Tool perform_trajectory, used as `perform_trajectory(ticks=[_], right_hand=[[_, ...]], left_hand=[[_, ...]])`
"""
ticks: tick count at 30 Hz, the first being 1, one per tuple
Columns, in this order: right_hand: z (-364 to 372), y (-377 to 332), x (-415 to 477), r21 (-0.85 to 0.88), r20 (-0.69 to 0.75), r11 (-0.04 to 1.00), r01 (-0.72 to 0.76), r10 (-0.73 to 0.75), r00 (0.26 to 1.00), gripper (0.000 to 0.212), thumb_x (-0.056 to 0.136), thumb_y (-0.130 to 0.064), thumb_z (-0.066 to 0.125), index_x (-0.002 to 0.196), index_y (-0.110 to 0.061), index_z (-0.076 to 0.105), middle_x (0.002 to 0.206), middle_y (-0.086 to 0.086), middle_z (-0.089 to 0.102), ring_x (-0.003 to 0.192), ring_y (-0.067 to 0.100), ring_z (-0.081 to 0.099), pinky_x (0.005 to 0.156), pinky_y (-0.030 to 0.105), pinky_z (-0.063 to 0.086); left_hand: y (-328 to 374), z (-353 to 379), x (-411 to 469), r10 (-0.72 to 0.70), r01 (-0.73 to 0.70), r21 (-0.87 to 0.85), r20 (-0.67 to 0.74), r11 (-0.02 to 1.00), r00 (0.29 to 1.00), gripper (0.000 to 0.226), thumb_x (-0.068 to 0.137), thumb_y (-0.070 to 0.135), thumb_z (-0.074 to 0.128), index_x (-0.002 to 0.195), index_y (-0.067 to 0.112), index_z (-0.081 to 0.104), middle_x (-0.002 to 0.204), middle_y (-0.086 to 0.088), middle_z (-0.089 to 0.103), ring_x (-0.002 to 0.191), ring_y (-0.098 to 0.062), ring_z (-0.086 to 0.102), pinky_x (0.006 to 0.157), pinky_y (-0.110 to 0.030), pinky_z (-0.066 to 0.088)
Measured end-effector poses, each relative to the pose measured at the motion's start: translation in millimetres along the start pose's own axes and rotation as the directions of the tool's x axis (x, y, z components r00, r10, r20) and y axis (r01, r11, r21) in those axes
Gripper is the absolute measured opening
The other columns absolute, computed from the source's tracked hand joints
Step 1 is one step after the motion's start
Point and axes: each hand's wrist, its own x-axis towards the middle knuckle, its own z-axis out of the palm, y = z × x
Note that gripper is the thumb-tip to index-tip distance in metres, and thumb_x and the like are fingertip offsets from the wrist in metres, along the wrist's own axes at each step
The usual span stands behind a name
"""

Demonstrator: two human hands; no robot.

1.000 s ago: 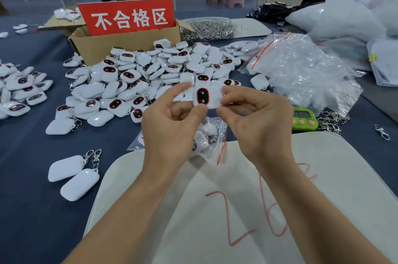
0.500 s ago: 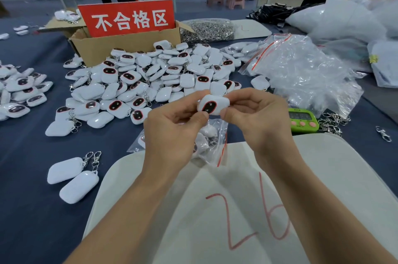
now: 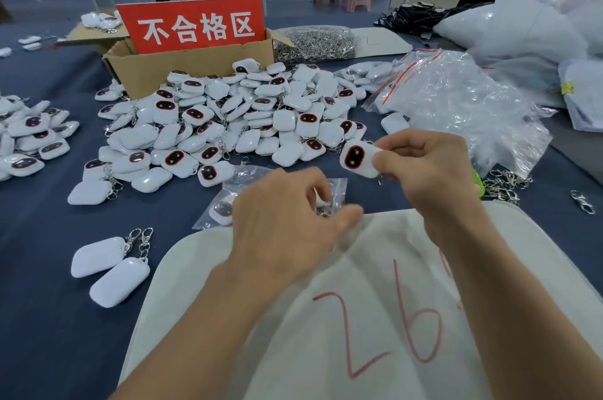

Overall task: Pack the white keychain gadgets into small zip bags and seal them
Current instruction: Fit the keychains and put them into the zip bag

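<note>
A red sign standing in the box reads "不合格区"; the white sack bears a red handwritten "26"

The left forearm and right forearm reach in from the near edge of the counter. The right hand sits higher and farther out, its thumb and fingers pinching a white gadget by one end. The left hand lies lower, knuckles up, fingers curled inward (blurred, so any grip is unclear).
</note>
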Motion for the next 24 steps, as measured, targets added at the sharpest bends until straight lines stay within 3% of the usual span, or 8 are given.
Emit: perform_trajectory(ticks=[2, 4, 9, 14, 16, 18, 21, 24], right_hand=[[-2, 3, 1, -0.068, 0.057, 0.994, -0.08, 0.084, 0.995, 0.014, 0.061, -0.019, 0.074, 0.073, -0.024, 0.08, 0.055, -0.002, 0.066, 0.047, 0.008, 0.052, 0.057, 0.03, 0.045], [1, 6, -1, -0.151, 0.14, 0.98, -0.13, 0.151, 0.979, 0.014, 0.06, -0.022, 0.074, 0.072, -0.026, 0.08, 0.054, -0.002, 0.063, 0.046, 0.01, 0.049, 0.058, 0.033, 0.045], [6, 6, -4, -0.234, 0.287, 0.962, -0.14, 0.206, 0.936, 0.012, 0.065, -0.026, 0.074, 0.074, -0.021, 0.08, 0.056, 0.006, 0.065, 0.049, 0.011, 0.052, 0.061, 0.031, 0.048], [29, 1, -22, -0.062, 0.42, 0.99, -0.125, 0.139, 0.897, 0.014, 0.085, -0.009, 0.072, 0.081, -0.017, 0.082, 0.071, 0.014, 0.076, 0.058, 0.019, 0.067, 0.058, 0.027, 0.054], [34, 0, -22, 0.108, 0.388, 0.978, -0.181, 0.126, 0.913, 0.025, 0.095, -0.002, 0.064, 0.084, -0.014, 0.082, 0.08, 0.014, 0.078, 0.067, 0.022, 0.074, 0.06, 0.028, 0.059], [26, 1, -12, 0.187, 0.182, 0.972, -0.143, 0.109, 0.977, 0.025, 0.099, -0.006, 0.061, 0.083, -0.012, 0.079, 0.077, 0.009, 0.078, 0.064, 0.018, 0.074, 0.057, 0.024, 0.057], [10, 17, 9, -0.148, -0.14, 0.989, -0.023, 0.002, 0.99, 0.021, 0.097, -0.007, 0.058, 0.098, -0.017, 0.077, 0.091, 0.001, 0.08, 0.082, 0.015, 0.074, 0.077, 0.032, 0.057], [19, 33, 19, -0.595, 0.132, 0.798, 0.089, -0.011, 0.991, 0.054, 0.098, -0.007, 0.055, 0.15, -0.021, 0.051, 0.156, 0.003, 0.05, 0.143, 0.021, 0.044, 0.116, 0.028, 0.028]], left_hand=[[4, 5, -3, 0.085, -0.082, 0.24, -0.001, 0.967, 0.996, 0.042, 0.063, 0.076, 0.053, 0.073, 0.036, 0.056, 0.063, 0.014, 0.049, 0.067, -0.01, 0.05, 0.052, -0.026, 0.018], [2, 6, -1, 0.071, -0.065, 0.316, -0.009, 0.947, 0.997, 0.029, 0.076, 0.062, 0.06, 0.074, 0.033, 0.058, 0.063, 0.014, 0.047, 0.068, -0.014, 0.054, 0.051, -0.026, 0.014], [-6, 5, 0, -0.11, 0.119, 0.085, -0.108, 0.989, 0.988, 0.024, 0.085, 0.055, 0.051, 0.075, 0.034, 0.058, 0.062, 0.013, 0.054, 0.065, -0.017, 0.055, 0.06, -0.031, 0.033], [-6, 4, -1, 0.027, -0.041, -0.055, -0.226, 0.998, 0.974, 0.016, 0.092, 0.04, 0.059, 0.08, 0.03, 0.059, 0.069, 0.015, 0.056, 0.063, -0.01, 0.044, 0.057, -0.031, 0.028], [-11, 3, 2, -0.012, -0.019, -0.116, -0.263, 0.993, 0.965, 0.018, 0.093, 0.042, 0.058, 0.08, 0.03, 0.062, 0.067, 0.017, 0.054, 0.066, -0.009, 0.042, 0.055, -0.03, 0.026], [-15, 2, 4, -0.073, 0.012, -0.214, -0.28, 0.977, 0.957, 0.027, 0.094, 0.045, 0.054, 0.075, 0.027, 0.063, 0.06, 0.015, 0.054, 0.065, -0.013, 0.048, 0.056, -0.031, 0.03], [-19, -3, 8, -0.18, 0.057, -0.329, -0.356, 0.942, 0.917, 0.038, 0.096, 0.045, 0.05, 0.068, 0.021, 0.058, 0.053, 0.007, 0.051, 0.06, -0.015, 0.049, 0.056, -0.031, 0.034], [-27, -9, 16, -0.331, 0.144, -0.418, -0.422, 0.897, 0.844, 0.041, 0.095, 0.043, 0.048, 0.065, 0.016, 0.057, 0.054, 0.001, 0.05, 0.06, -0.019, 0.046, 0.057, -0.032, 0.035]])
